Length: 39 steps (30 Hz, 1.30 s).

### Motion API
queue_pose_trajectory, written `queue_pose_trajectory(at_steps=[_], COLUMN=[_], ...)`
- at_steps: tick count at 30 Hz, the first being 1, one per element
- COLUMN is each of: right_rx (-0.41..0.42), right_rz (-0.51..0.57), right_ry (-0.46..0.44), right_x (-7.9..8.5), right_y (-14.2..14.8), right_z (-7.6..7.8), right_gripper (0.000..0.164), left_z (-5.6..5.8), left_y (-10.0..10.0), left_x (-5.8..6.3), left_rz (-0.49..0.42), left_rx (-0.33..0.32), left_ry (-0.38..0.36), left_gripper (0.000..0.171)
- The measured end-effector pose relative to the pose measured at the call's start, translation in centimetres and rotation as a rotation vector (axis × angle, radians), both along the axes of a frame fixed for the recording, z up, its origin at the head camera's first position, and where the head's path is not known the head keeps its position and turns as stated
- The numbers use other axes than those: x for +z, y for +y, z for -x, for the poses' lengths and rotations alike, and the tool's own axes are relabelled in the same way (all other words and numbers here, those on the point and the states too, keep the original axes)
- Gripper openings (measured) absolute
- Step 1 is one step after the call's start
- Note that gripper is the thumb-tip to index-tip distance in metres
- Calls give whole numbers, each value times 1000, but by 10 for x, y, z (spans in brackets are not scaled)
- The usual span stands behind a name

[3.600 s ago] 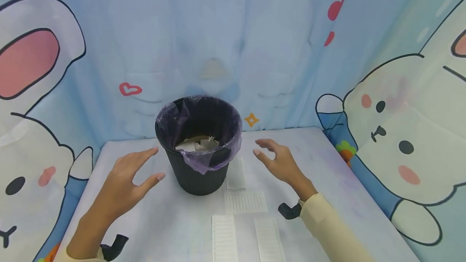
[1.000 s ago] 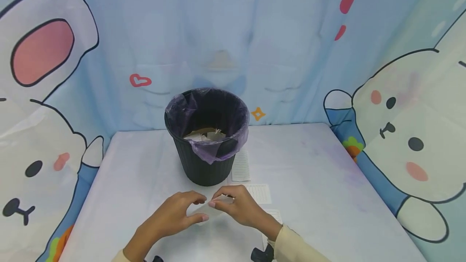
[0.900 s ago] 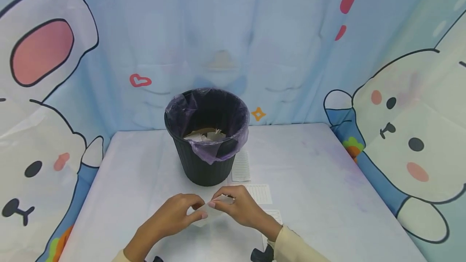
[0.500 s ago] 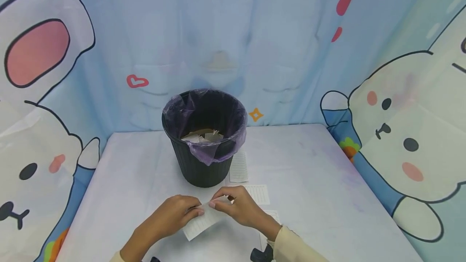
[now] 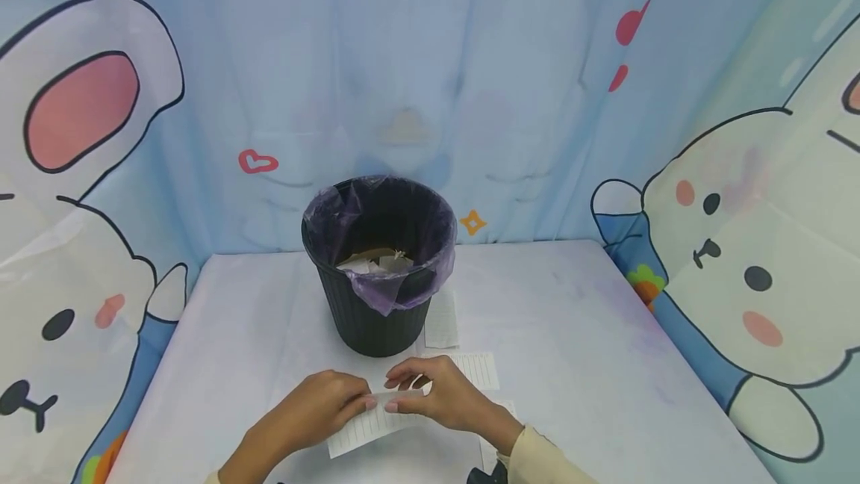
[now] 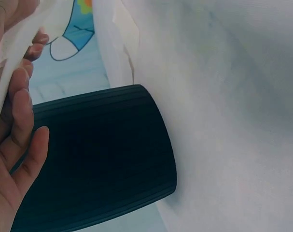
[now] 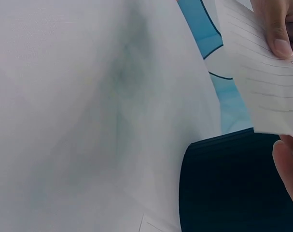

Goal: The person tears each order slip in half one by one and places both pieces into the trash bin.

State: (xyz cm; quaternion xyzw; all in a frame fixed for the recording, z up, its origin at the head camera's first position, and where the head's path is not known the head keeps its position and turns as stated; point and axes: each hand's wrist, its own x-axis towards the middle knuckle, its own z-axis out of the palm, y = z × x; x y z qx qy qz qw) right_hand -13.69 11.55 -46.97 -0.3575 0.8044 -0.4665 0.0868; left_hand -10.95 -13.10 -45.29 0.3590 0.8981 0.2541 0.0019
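Between both hands is a white lined paper slip (image 5: 366, 428), tilted above the table. My left hand (image 5: 322, 409) pinches its upper edge, thumb in front and fingers behind. Around the slip's right end lie the thumb and curled fingers of my right hand (image 5: 450, 398), with a small gap showing between thumb and fingertips. Printed lines and small checkboxes show on the slip (image 7: 262, 72) in the right wrist view. The left wrist view has the slip (image 6: 13, 53) edge-on, with the left hand (image 6: 16, 159) below it.
A black bin (image 5: 376, 320) with a purple liner (image 5: 383, 293) stands just beyond the hands, white paper scraps (image 5: 376, 264) inside. More lined slips lie on the table: one beside the bin (image 5: 440, 323), another nearer (image 5: 477, 370), one partly under the right forearm. A cartoon curtain (image 5: 524, 95) surrounds the table.
From apart beside the bin, both hands came together at the front with a slip lifted between them. Lately the slip has turned its lined face into view, and the right fingers have spread slightly.
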Motion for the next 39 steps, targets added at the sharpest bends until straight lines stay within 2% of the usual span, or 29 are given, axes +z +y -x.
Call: queue_pose_trajectory(at_steps=[6,12,15,27,33,36,39], right_rx=[46,97,113,139,158,169,167], right_rz=[-53,-30,-38,-53,-76,-71,-49], right_ry=[3,46,38,38,17,14,8], right_x=[-5,-11,-10,-11,-12,-13,-12], right_y=[-2,-3,-4,-5,-7,-7,-7], right_z=[-2,-2,-2,-2,-2,-1,0], right_gripper=[26,25,25,21,22,22,21], left_z=[-1,-1,-2,-3,-3,-4,-4], left_y=[2,2,2,2,2,2,1], left_x=[-4,-6,-6,-7,-4,-3,-3], left_rz=[-20,-16,-19,-2,11,4,2], left_rx=[-27,-30,-35,-83,-91,-93,-89], left_ry=[-1,8,0,-48,-67,-70,-33], left_gripper=[24,24,23,29,24,21,19])
